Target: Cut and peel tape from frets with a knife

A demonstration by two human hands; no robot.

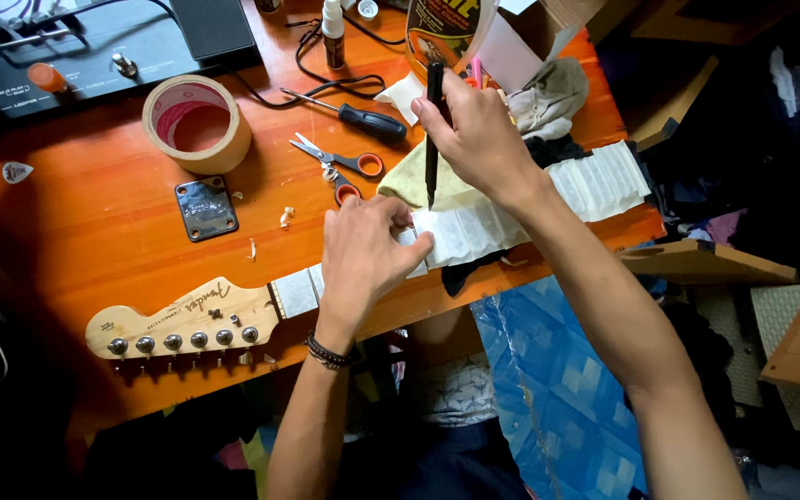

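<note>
A guitar neck lies across the orange wooden table (104, 222), its pale headstock (182, 319) with several tuning pegs at the lower left. White masking tape (548, 199) covers the fretboard. My left hand (363, 255) presses down on the neck near the nut end. My right hand (479, 134) holds a thin black tool (432, 139) upright, its tip pointing down at the taped fretboard. A yellow cloth (414, 181) lies under the tool.
A roll of tan tape (198, 123), a metal neck plate (206, 208), orange-handled scissors (340, 167), a black-handled screwdriver (358, 116), a small spray bottle (333, 32), a can (442, 32) and a black device (76, 46) lie on the table. Wood pieces (706, 264) stand at right.
</note>
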